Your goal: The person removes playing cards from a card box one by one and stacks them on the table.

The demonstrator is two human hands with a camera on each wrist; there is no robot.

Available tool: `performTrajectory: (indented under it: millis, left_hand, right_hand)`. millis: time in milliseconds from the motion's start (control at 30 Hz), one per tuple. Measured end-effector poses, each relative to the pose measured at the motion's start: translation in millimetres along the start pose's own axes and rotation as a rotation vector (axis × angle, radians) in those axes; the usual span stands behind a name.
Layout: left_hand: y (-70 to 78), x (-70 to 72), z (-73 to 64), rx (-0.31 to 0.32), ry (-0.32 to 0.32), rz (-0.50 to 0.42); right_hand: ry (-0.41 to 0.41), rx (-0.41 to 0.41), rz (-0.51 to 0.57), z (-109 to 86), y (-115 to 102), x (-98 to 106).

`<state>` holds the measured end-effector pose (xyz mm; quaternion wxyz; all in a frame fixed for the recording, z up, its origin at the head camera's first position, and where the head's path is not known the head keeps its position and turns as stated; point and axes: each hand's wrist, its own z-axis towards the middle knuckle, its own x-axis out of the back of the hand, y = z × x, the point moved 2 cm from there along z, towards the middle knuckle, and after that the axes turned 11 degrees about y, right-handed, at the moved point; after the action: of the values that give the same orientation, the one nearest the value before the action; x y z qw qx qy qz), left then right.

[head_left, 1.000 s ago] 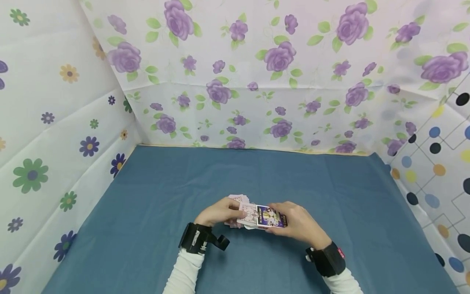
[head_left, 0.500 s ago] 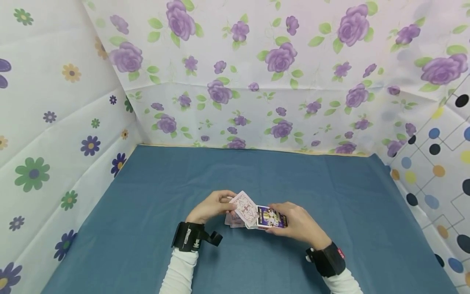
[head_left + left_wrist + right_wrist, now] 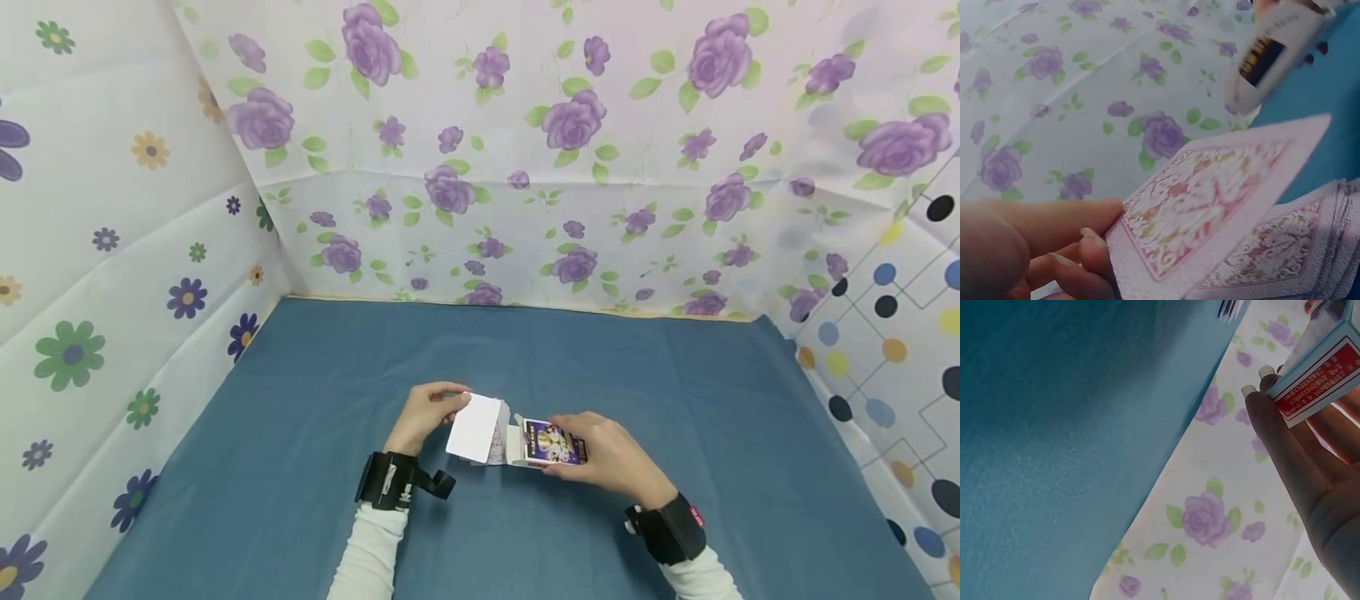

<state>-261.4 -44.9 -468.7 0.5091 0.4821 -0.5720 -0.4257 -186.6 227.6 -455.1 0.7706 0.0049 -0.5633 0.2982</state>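
Between thumb and fingers my left hand (image 3: 426, 415) pinches a playing card (image 3: 474, 427) by its corner; the upper face looks plain white in the head view. The left wrist view shows the pink patterned back of that card (image 3: 1204, 200). Under and beside it lies a pile of cards (image 3: 1272, 256) with the same backs, fanned a little. My right hand (image 3: 611, 454) grips a dark blue card box (image 3: 553, 442) with gold print, its white flap (image 3: 514, 444) open toward the pile. The right wrist view shows the box's red printed side (image 3: 1319, 378).
A blue cloth (image 3: 360, 358) covers the table. Upright floral sheets (image 3: 480, 167) stand behind it, with a daisy-patterned sheet (image 3: 142, 250) on the left and a dotted one (image 3: 892, 375) on the right. A black strap camera band (image 3: 390, 481) sits on my left wrist.
My left hand has drawn a card leftward out of the box's mouth and turned it, so its white face shows above the pile. The right hand and box have stayed in place.
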Motion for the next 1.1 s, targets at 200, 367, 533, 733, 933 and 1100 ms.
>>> performTrajectory:
  millis: [200,367,533,733,933,1100]
  left_hand:
    - [-15.4,-6.8,3.5,-0.005,0.085,0.008]
    - [-22.6,-11.7,6.1,-0.017,0.128,0.009]
    - [-28.2,-14.1,5.6,-0.05,0.182,0.071]
    - [-32.2,-18.0,3.1,-0.098,0.248,0.189]
    - [-30.8,-20.5,2.5,-0.145,0.28,0.252]
    - [-15.9,-21.4,-3.3,-0.237,0.204,0.304]
  right_hand:
    - [-0.014,0.001,0.0,0.0,1.2,-0.5]
    - [-0.012,0.001,0.005,-0.6,2.0,-0.7]
    - [-0.019,-0.004,0.009,-1.3,3.0,-1.3]
    - [-0.023,-0.01,0.008,-1.5,3.9,-1.9]
    - [-0.023,-0.025,0.01,-0.8,4.9,-2.3]
    - [-0.021,-0.021,0.01,-0.8,5.1,-2.0]
